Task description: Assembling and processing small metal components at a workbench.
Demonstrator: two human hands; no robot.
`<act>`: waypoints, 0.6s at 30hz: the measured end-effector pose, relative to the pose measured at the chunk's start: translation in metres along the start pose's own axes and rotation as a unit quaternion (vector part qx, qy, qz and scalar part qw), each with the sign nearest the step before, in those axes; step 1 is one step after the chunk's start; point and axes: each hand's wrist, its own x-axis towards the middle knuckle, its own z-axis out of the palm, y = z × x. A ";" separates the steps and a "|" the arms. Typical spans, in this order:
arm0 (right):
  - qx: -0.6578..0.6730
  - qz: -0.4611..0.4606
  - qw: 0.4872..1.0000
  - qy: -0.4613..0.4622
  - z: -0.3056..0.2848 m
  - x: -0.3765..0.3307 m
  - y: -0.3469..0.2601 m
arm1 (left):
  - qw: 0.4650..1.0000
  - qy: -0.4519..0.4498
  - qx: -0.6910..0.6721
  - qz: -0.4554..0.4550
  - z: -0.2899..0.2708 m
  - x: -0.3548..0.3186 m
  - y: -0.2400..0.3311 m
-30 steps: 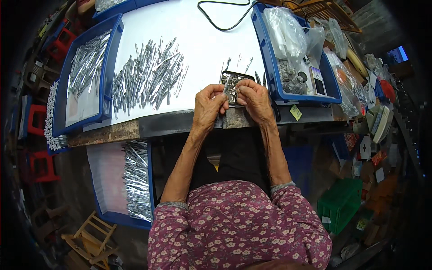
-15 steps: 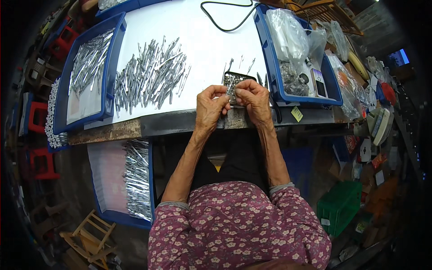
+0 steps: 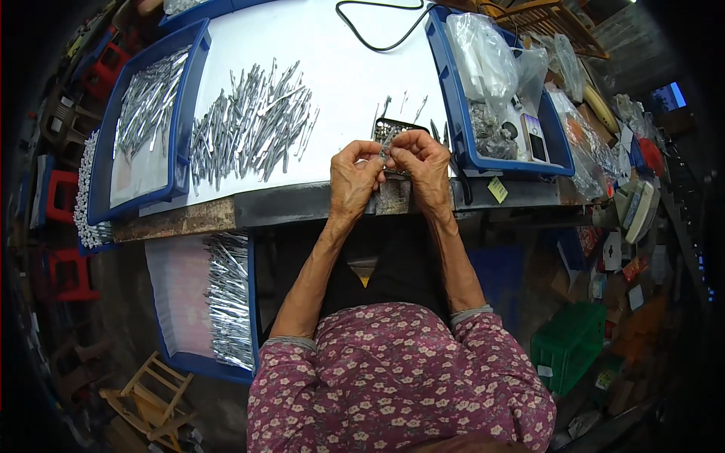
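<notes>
In the head view, a small metal piece point(image 3: 385, 151) was pinched between the closed fingertips of the left hand point(image 3: 355, 177) and right hand point(image 3: 424, 170), at twelve o'clock from the table edge point(image 3: 287, 205); steadier work was judged likelier with wrists braced there.

One head-worn fisheye camera looked steeply down over the person's chest, facing forward across the white table point(image 3: 340, 83), whose near edge crossed the middle of the frame. It sat close above the left hand point(image 3: 353, 181) and right hand point(image 3: 427, 170), which met just above centre, forearms rising from the lower edge. Straight edges bowed toward the dark rim. No second view was given.
</notes>
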 end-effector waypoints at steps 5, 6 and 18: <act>-0.005 -0.016 1.000 0.004 0.000 0.001 0.003 | 1.000 0.003 0.028 0.008 0.002 -0.001 0.001; -0.003 -0.017 1.000 0.006 0.000 0.001 0.003 | 0.999 0.003 0.034 0.015 0.002 0.000 0.000; -0.022 -0.019 1.000 0.003 -0.002 0.003 0.007 | 0.997 0.013 0.051 0.056 0.004 -0.004 0.007</act>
